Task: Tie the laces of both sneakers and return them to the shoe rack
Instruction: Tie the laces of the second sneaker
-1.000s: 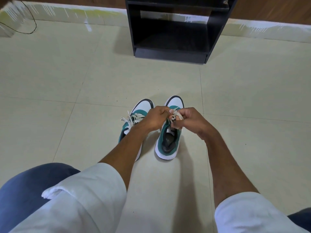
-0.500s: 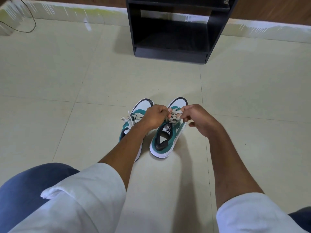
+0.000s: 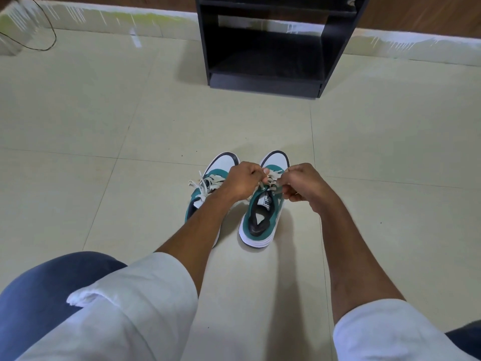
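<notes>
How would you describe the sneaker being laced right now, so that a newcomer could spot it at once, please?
Start at the black shoe rack by the wall and come straight toward the camera across the tiles to two teal-and-white sneakers. It is the right sneaker: the left hand and right hand pinch its laces, while the left sneaker lies untouched.

A floor of large, glossy cream tiles [image 3: 104, 105] with thin grout lines is seen. A low pale skirting [image 3: 117, 20] streaked with white is set behind it, topped by brown wood panelling [image 3: 416, 14]. Left of the panelling, a thin black cable [image 3: 49, 35] is looped over the tiles. Soft light is reflected by the tiles.
</notes>
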